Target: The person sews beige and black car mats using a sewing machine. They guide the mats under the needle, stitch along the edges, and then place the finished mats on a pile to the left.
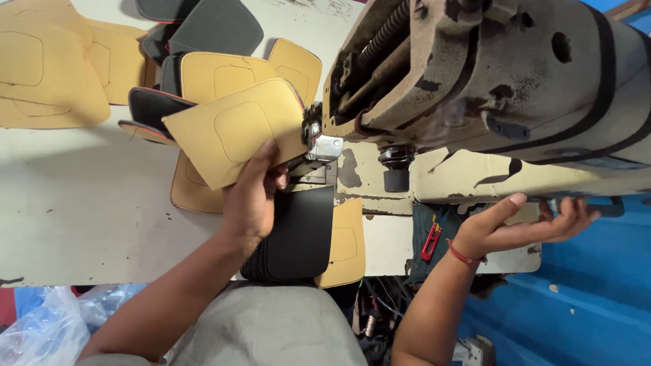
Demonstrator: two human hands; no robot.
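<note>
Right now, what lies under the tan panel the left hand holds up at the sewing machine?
Under the tan panel lie more tan and black padded pieces. The left hand and panel cover their middles.

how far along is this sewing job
Done, apparently: tan panels lie stacked beyond the sewing machine. In hand: left hand holds a tan panel at the presser foot; right hand rests under the machine. Left: black panel nearest the worker.

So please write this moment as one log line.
left hand: holds tan panel at sewing machine | right hand: open, palm up, under machine | table: more panels
</note>
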